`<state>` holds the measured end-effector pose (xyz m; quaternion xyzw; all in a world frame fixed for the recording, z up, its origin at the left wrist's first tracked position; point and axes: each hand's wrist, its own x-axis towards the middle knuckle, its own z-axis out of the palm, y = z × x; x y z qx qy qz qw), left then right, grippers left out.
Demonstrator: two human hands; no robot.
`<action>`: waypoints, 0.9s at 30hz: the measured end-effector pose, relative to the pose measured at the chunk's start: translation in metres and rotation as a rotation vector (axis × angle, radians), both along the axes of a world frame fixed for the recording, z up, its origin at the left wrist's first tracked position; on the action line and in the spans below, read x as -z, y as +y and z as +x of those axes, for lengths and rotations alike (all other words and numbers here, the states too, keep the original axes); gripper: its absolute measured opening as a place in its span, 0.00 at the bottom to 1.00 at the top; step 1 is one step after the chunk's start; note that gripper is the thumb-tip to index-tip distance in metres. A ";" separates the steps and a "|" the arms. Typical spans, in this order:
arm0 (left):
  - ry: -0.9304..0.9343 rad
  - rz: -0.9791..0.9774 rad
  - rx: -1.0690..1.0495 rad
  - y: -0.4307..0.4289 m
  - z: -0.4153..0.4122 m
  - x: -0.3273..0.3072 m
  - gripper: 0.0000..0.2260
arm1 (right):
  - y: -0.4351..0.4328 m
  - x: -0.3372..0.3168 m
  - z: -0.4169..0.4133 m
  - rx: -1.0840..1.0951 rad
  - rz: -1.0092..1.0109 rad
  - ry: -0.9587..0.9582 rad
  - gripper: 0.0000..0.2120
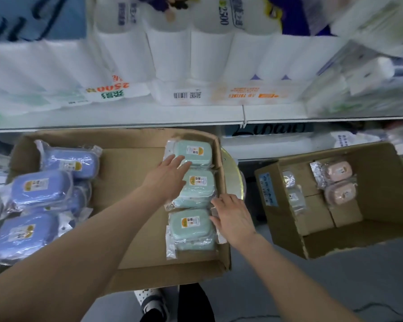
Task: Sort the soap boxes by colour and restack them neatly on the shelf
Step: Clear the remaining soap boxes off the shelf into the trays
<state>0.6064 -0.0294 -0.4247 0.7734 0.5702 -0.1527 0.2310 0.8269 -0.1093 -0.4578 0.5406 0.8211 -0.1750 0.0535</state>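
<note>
Head view, looking down over both arms into a big carton (pixel 135 228). Left hand (pixel 170 175) is stretched out flat, fingers straight and gripping nothing. Its palm lies over the edge of the middle green box (pixel 201 185), and its fingertips (pixel 184 160) reach the far green box (pixel 196 151) just beyond.

Right hand (pixel 233 214) sits just to the right of the left one and nearer the body, fingers spread and only slightly bent, nothing clasped. Its fingertips touch the plastic wrap on the right side of the near green box (pixel 191 225). Those three, each in clear wrap, run in a line away from the body along the carton's right wall, right under and between the two hands.

Well out to the left of the left hand, at the carton's other side, blue soap boxes (pixel 39 185) lie in a loose heap, some overlapping. Off to the right of the right hand, well apart, a second carton (pixel 382 205) stands open, with two pink soap boxes (pixel 341 192) one beyond the other inside it.

Beyond both hands runs the white shelf (pixel 126 117), loaded with toilet-roll packs (pixel 168 54). Below the wrists, a shoe (pixel 153 303) shows on the grey floor (pixel 312 287).
</note>
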 end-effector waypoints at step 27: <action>-0.103 0.839 0.170 -0.016 -0.128 -0.363 0.23 | 0.068 -0.376 -0.070 -0.052 0.870 0.022 0.22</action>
